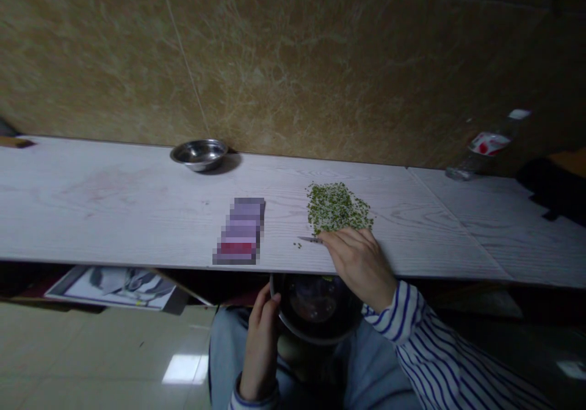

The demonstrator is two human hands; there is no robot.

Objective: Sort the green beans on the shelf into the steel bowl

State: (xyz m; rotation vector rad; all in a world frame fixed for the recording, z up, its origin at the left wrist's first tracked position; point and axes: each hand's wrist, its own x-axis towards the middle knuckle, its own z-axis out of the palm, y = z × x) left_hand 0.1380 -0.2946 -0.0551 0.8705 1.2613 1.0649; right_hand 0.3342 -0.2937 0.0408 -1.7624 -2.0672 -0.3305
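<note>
In the head view, the right hand is resting on the near edge of the white table, gripping a small metal blade whose long axis is lying flat and pointing left. Just beyond its fingers a pile of green bits is spreading over the wood. The left hand is grasping the rim of a dark bowl held below the table edge; its contents cannot be told. A steel bowl is sitting empty near the marbled wall, a plastic bottle is lying at the far right.
</note>
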